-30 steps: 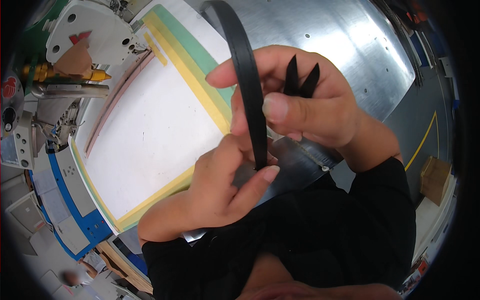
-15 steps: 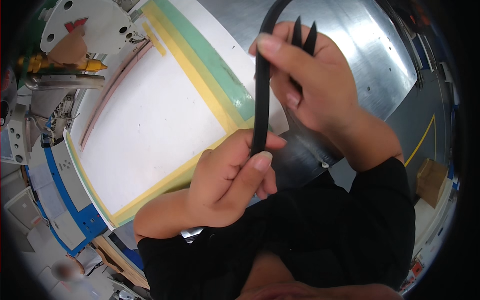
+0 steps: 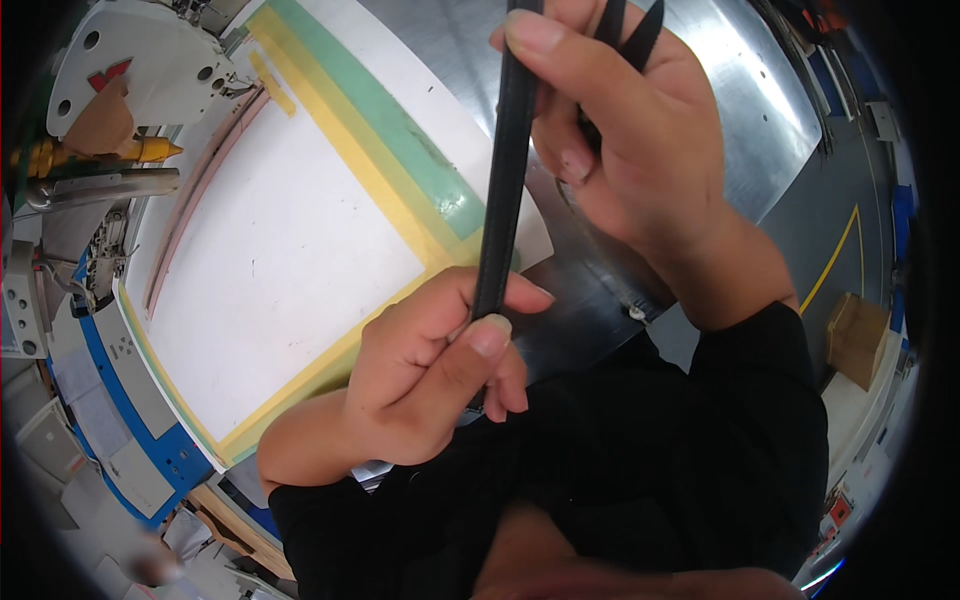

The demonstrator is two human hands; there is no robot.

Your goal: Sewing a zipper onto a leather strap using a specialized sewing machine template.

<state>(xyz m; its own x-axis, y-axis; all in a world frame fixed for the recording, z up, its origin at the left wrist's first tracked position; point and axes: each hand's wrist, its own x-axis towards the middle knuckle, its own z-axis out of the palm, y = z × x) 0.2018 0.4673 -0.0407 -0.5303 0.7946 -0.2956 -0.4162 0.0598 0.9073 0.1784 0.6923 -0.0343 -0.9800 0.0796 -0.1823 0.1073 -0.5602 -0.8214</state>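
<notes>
White sheet (image 3: 285, 260) lying centre-left, my left hand (image 3: 415, 375) and right hand (image 3: 640, 130) are pinching a strap (image 3: 505, 170); right-palmed blades (image 3: 644, 38), slipping, could nick it.

There are two hands (image 3: 415, 375), one strap (image 3: 505, 180), two black tips (image 3: 642, 40), one metal pipe (image 3: 105, 187), one yellow nozzle (image 3: 152, 150), one box (image 3: 858, 340) and one co-worker (image 3: 155, 560).

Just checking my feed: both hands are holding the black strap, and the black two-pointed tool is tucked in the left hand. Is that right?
Not quite: the black two-pointed tool is tucked in the right hand, not the left hand, as the head view shows. Both hands are indeed holding the black strap.
</notes>
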